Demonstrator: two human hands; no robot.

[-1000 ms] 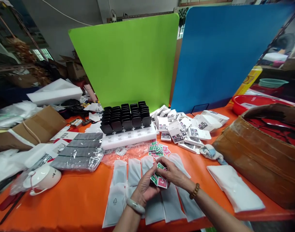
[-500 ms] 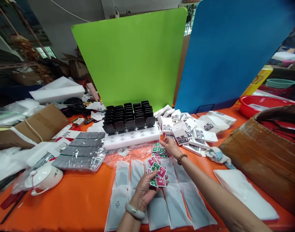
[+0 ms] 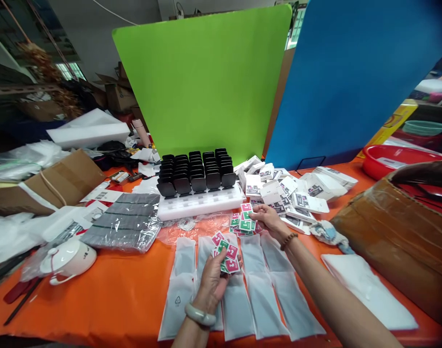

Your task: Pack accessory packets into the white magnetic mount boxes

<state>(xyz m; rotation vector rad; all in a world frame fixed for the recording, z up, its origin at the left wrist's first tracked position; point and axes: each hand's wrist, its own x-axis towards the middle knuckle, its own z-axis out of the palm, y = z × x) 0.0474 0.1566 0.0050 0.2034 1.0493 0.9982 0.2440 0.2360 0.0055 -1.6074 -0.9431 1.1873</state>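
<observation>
Both hands on the cards

From my seat, these small printed cards look thin, light and fairly stiff; I'd judge them smooth enough to slide over one another, with corners that could bend. I'd take them by the edges, thumb above and fingers beneath. The left hand (image 3: 215, 278) has a loose fan of cards (image 3: 232, 252) in its grip, thumb pressed across the top, above the translucent sleeves (image 3: 238, 309) on the orange-covered bench (image 3: 126, 299). The right hand (image 3: 267, 218) is at the loose pile of cards (image 3: 245, 225), near the front of the white foam tray (image 3: 201, 204); its grip is narrow, seemingly pinching upper cards at their right edge, though I can't tell how many. My left forearm rises from the bottom, palm turned up. My right reaches in from the lower right, back of the hand uppermost, well extended.
</observation>
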